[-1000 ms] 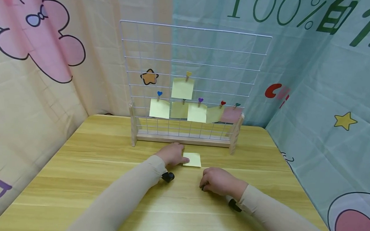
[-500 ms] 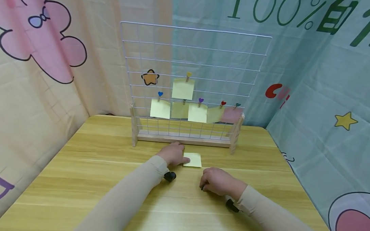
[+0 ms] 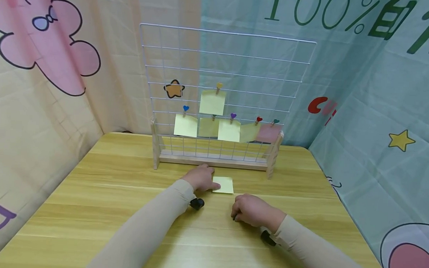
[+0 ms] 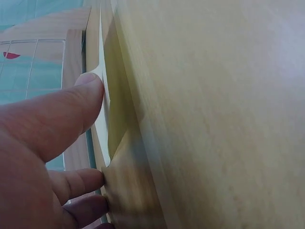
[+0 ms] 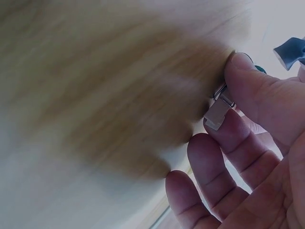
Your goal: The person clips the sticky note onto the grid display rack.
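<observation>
My left hand (image 3: 199, 178) rests on the table in front of the rack, its thumb pressing on the left part of a pale yellow sticky note (image 3: 225, 185). In the left wrist view the note's near edge (image 4: 110, 102) curls up off the wood, and the other fingertips touch the tabletop. Low over the table, nearer the front, my right hand (image 3: 256, 210) pinches a small wooden clothespin (image 5: 218, 112) between thumb and index finger. A metal spring shows on it, and a bit of dark green peeks out behind the thumb. The fingers cover the rest of it.
A white wire grid rack (image 3: 213, 162) on a wooden base stands at the back of the table (image 3: 102, 193). Several sticky notes, such as a yellow one (image 3: 212, 103) and a pink one (image 3: 267, 133), hang there from heart-topped clothespins. Printed curtains (image 3: 371, 116) enclose the table.
</observation>
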A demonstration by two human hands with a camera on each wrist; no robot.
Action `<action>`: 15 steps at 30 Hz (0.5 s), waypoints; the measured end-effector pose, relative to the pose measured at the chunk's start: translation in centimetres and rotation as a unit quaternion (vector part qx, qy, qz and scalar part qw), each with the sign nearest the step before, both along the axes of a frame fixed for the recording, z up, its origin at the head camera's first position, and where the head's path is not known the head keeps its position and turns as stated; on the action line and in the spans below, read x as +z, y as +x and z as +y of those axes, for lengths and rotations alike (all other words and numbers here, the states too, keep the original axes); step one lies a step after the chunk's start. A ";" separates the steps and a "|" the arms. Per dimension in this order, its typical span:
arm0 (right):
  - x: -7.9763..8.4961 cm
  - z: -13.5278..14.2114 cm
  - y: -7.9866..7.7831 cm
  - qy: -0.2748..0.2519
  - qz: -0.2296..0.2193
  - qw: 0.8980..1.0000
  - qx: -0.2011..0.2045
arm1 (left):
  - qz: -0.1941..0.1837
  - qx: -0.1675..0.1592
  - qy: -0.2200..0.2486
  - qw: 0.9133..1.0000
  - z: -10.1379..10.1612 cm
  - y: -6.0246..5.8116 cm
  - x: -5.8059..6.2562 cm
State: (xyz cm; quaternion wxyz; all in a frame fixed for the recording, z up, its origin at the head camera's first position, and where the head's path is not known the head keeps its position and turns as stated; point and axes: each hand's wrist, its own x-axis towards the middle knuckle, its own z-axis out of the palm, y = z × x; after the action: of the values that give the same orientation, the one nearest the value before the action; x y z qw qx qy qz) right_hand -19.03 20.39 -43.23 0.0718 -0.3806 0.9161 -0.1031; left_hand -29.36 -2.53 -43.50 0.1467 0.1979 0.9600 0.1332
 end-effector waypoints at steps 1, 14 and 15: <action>0.0 0.0 0.0 -0.001 0.000 1.000 -0.001 | -0.001 0.001 0.001 1.000 0.0 0.0 0.0; 0.1 -0.3 0.3 0.001 0.009 1.000 -0.003 | -0.003 0.006 0.018 1.000 -0.1 0.1 0.0; 0.1 -0.3 0.3 0.001 0.009 1.000 -0.004 | -0.004 0.006 0.020 1.000 -0.1 0.1 0.1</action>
State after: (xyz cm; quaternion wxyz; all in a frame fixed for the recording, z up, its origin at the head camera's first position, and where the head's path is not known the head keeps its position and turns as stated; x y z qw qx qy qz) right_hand -18.74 20.05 -43.09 0.0640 -0.3776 0.9184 -0.0988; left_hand -29.21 -2.62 -43.45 0.1460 0.1943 0.9577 0.1544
